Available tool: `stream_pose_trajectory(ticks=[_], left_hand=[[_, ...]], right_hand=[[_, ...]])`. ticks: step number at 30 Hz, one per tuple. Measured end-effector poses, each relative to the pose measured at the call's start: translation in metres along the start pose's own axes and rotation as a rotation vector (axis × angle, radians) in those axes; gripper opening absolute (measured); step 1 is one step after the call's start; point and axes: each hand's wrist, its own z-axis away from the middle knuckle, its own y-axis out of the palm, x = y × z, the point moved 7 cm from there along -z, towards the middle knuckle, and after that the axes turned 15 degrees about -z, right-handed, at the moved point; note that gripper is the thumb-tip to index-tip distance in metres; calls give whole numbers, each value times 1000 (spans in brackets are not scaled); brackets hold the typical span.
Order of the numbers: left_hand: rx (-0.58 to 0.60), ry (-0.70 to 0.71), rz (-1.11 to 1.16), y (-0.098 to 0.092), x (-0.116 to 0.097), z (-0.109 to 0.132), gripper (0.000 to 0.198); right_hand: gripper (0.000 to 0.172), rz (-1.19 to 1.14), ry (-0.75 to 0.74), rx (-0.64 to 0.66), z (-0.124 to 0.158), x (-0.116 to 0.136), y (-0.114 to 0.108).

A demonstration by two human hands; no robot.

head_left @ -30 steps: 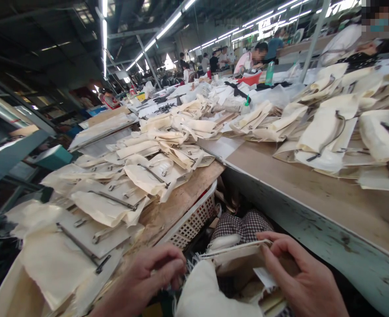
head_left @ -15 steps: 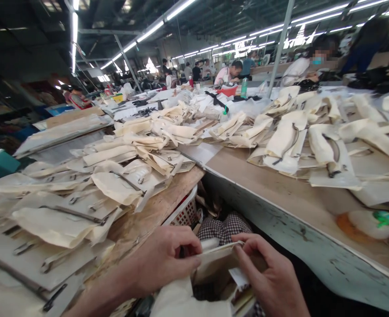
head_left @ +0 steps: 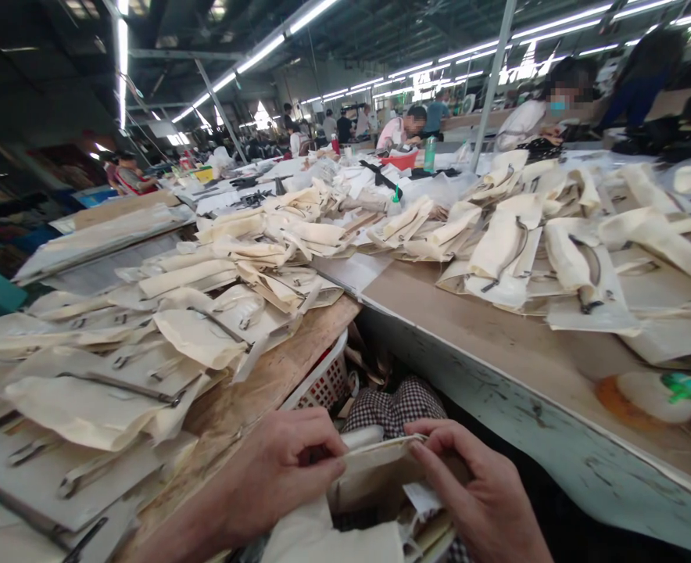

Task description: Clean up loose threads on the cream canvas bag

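Stacks of cream fabric pieces (head_left: 198,336) are heaped on the near-left worktop (head_left: 275,375). A cream pouch (head_left: 374,477) is held low over the lap, its top edge pinched by the left hand (head_left: 275,469) and the right hand (head_left: 480,500). The white label (head_left: 423,497) could be pulled askew, or the pouch dropped, if either grip slackens.

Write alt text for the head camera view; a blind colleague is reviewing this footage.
Two bare hands, left hand and right hand, hold the top edge of a cream fabric piece over the lap. Ahead, worktables are heaped with similar cream pieces; other people work in the distance.
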Motion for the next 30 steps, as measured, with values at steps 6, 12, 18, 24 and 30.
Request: stream_pose_trajectory(ticks=[6, 12, 18, 24, 30], left_hand=[[3, -4, 5, 4, 7, -1, 13], [10, -5, -4, 3, 9, -1, 13], [9, -14, 4, 2, 6, -1, 12], [64, 1, -10, 1, 2, -1, 9], [156, 157, -272, -9, -20, -15, 17]], right_hand=[[19, 58, -10, 144, -1, 1, -1], [20, -11, 38, 106, 0, 0, -1], [23, -52, 43, 14, 1, -1, -2], [25, -11, 25, -15, 2, 0, 0], [25, -1, 67, -16, 1, 1, 2]])
